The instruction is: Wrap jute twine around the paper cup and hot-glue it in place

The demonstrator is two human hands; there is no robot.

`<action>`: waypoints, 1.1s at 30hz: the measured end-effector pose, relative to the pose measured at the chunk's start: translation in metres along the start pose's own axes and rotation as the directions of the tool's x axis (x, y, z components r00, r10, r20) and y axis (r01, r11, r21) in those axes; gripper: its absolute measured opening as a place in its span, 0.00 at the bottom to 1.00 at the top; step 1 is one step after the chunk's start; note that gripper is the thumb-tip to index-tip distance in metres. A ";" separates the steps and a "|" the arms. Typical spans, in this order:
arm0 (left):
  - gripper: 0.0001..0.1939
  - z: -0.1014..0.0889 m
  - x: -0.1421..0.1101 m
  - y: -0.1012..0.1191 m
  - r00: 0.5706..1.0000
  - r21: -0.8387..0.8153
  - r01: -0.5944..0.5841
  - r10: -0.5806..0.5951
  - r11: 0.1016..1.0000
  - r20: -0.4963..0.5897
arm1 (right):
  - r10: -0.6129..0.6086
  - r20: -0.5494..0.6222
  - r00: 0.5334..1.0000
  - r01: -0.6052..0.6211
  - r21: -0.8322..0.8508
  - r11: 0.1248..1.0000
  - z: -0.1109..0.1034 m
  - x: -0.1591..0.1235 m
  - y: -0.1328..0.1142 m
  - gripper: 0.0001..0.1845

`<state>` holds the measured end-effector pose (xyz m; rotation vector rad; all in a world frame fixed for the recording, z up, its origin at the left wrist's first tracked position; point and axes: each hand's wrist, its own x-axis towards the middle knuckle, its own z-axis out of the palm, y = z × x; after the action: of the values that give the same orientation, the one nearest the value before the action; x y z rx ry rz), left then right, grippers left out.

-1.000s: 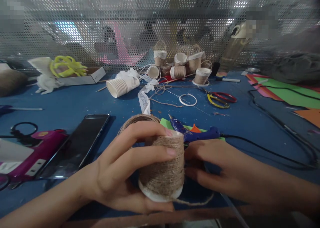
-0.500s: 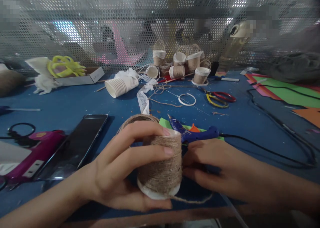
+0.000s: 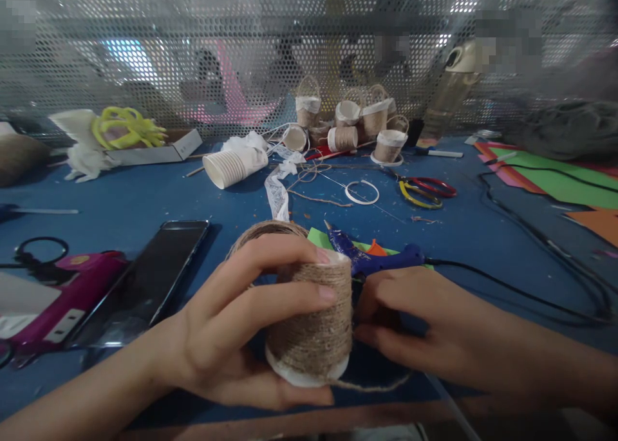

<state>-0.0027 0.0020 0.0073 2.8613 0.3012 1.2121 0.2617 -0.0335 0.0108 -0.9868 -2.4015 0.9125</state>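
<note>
My left hand (image 3: 232,319) is wrapped round a paper cup (image 3: 313,325) covered in rows of jute twine, its white rim showing at the bottom and a white edge on top. The thumb presses under the rim and the fingers lie over the top and side. From the lower rim a loose strand of jute twine (image 3: 371,387) curves right and up under my right hand (image 3: 410,319). That hand is closed beside the cup, fingertips hidden. Just beyond it lies a blue glue gun (image 3: 360,255) on green paper. A coil of twine (image 3: 265,230) sits behind the cup.
A phone (image 3: 145,280) and a magenta device (image 3: 82,299) lie left. Further back are stacked paper cups (image 3: 224,168), lace (image 3: 277,193), a white ring (image 3: 362,192), scissors (image 3: 420,192) and several small twine baskets (image 3: 389,147). A black cable (image 3: 506,286) crosses the right side.
Almost nothing differs. My right hand has shifted very slightly, while the cup stays in my left hand.
</note>
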 end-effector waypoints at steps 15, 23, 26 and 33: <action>0.28 0.004 -0.003 0.002 1.000 -0.047 -0.001 0.001 0.999 0.007 | 0.015 0.073 0.997 -0.012 -0.041 0.999 -0.002 0.000 0.001 0.11; 0.24 0.007 -0.003 0.005 1.000 -0.020 -0.004 0.005 1.000 0.022 | 0.013 0.210 0.978 0.010 -0.104 0.994 -0.004 0.000 -0.002 0.10; 0.24 0.007 -0.003 0.005 0.999 -0.001 0.005 -0.005 1.000 0.032 | 0.007 0.238 0.971 0.024 -0.127 0.992 -0.004 0.000 -0.002 0.10; 0.20 0.005 -0.003 0.004 0.997 0.044 -0.031 0.027 0.999 0.077 | -0.006 0.231 0.973 0.046 -0.169 0.985 -0.003 -0.002 -0.002 0.10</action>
<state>-0.0010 -0.0025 0.0019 2.9518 0.2900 1.1107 0.2635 -0.0351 0.0142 -0.9529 -2.7213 0.8610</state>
